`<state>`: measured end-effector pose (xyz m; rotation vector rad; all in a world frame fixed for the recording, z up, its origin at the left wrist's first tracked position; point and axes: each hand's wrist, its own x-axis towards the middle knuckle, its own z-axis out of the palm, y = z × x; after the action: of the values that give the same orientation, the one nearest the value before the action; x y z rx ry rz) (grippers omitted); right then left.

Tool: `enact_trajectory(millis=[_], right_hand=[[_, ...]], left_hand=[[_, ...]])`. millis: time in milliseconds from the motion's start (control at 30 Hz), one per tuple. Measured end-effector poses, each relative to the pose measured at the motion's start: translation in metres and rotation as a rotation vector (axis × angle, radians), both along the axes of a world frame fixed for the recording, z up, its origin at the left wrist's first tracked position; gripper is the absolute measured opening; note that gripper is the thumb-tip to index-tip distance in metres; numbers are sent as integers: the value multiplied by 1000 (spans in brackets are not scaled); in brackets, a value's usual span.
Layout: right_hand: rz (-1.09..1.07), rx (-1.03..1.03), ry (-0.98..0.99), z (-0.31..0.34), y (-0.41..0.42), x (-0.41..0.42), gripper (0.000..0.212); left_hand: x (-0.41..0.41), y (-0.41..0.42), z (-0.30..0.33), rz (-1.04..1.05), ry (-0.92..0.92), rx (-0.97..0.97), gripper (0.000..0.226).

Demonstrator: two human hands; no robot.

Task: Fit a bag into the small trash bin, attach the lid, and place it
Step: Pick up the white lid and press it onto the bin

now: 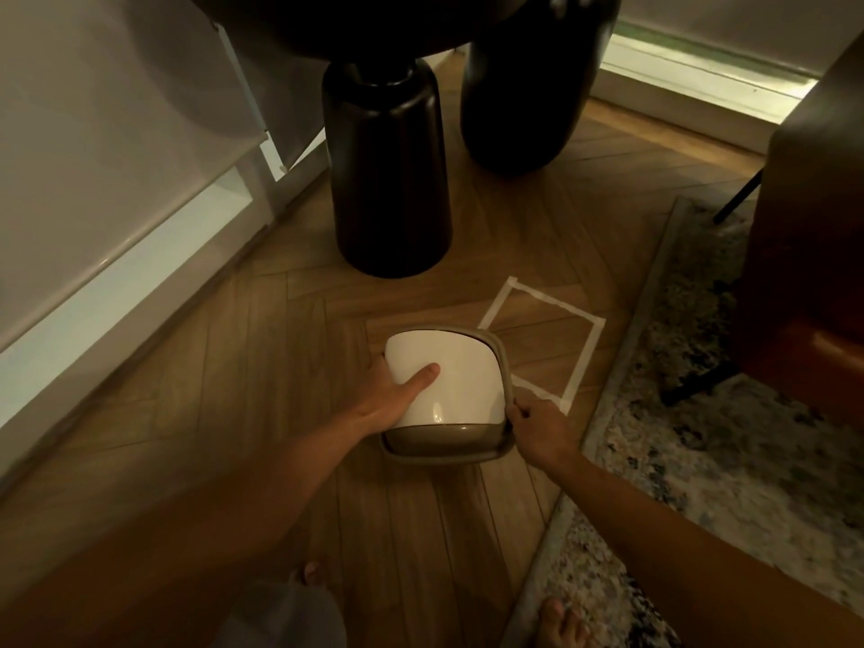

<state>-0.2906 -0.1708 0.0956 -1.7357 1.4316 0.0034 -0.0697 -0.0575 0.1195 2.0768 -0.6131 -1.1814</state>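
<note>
The small trash bin (460, 367) stands on the wood floor in the middle of the head view. I look down on its white swing lid, which sits in a taupe rim (498, 362). My left hand (397, 395) grips the bin's left side, thumb lying across the white lid. My right hand (537, 425) pinches the taupe rim at the near right corner. No bag is visible. A square of white tape (586, 348) marks the floor just right of and behind the bin; the bin overlaps its left edge.
Two dark rounded table legs (390, 180) (519, 86) stand on the floor behind the bin. A white cabinet base (117, 273) runs along the left. A patterned rug (701, 437) lies to the right under a brown chair (804, 273). My bare feet (561, 624) show at the bottom.
</note>
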Motion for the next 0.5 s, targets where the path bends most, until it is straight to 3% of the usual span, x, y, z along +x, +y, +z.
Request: enact_trajectory(millis=[100, 200, 433, 500], right_hand=[[-33, 19, 7, -5, 0, -1, 36], [-136, 97, -56, -16, -1, -2, 37], [-215, 182, -159, -13, 3, -1, 25], [-250, 271, -194, -11, 4, 2, 17]], left_hand=[[-1, 0, -5, -7, -3, -18, 135], [1, -2, -13, -2, -11, -33, 123], [6, -5, -13, -14, -16, -15, 123], [11, -10, -8, -6, -25, -25, 113]])
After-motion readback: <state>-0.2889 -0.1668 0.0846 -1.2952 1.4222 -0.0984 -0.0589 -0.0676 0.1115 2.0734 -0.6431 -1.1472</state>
